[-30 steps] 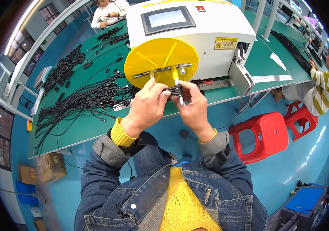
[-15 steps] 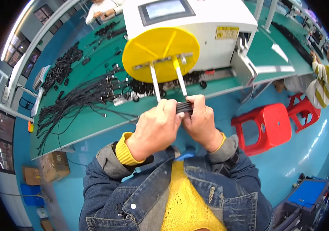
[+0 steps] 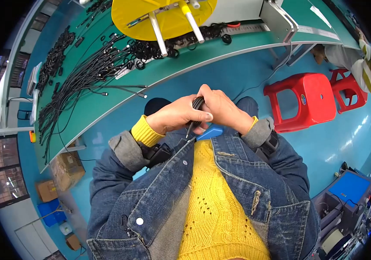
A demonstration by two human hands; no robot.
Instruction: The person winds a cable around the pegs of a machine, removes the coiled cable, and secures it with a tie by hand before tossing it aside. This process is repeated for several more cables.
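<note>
Hands met at centre frame, where we closed the left hand (image 3: 174,118) and right hand (image 3: 222,108) fully around the coiled black cable bundle (image 3: 196,106), and we judged a firm, even grip best kept its loops together.

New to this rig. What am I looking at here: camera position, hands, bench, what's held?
There is one view, from a fisheye camera worn on a person's head and looking down, so straight edges curve near the rim. There is no robot. The left hand and right hand meet in front of the chest and together grip a small black cable bundle; one black end hangs below the hands. Beyond them runs a green workbench strewn with loose black cables and small coiled ones. On it stands a machine with a yellow disc that has two rods sticking out. Red plastic stools stand on the blue floor, near another person's striped sleeve.
</note>
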